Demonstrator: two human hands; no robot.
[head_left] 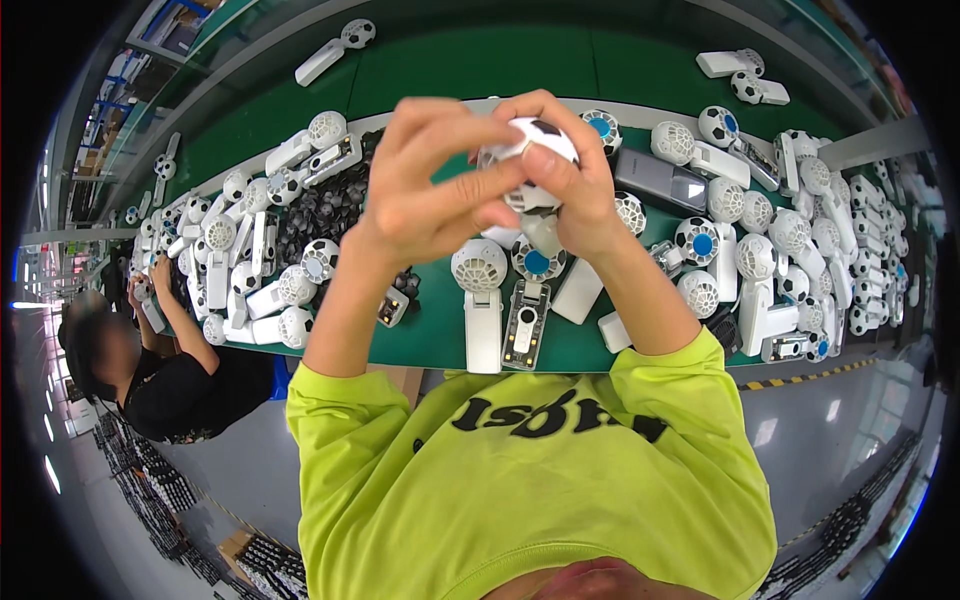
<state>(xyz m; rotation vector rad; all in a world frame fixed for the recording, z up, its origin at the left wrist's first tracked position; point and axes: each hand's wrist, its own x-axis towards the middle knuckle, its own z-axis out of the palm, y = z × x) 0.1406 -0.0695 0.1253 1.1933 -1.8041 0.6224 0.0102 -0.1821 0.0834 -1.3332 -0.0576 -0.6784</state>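
Observation:
Raised over the near part of the bench, my right hand (575, 175) is wrapped round a handheld fan's round head (548, 143), white with black football patches, its thumb pressing the side. My left hand (425, 180) closes on the head's left side with fingers and thumb, slightly smeared by motion. My fingers hide much of this piece. Below the hands lie a white fan with a grille head (479, 265) and an opened fan body (526, 325) with its inner parts showing and a blue disc in its head.
Heaps of white fans crowd the green bench (440, 325) at left (220, 235) and right (790, 235). Small black parts (318, 212) are piled left of my hands. A dark grey box-like device (660, 180) lies at right. Another person (160, 370) works at the far left.

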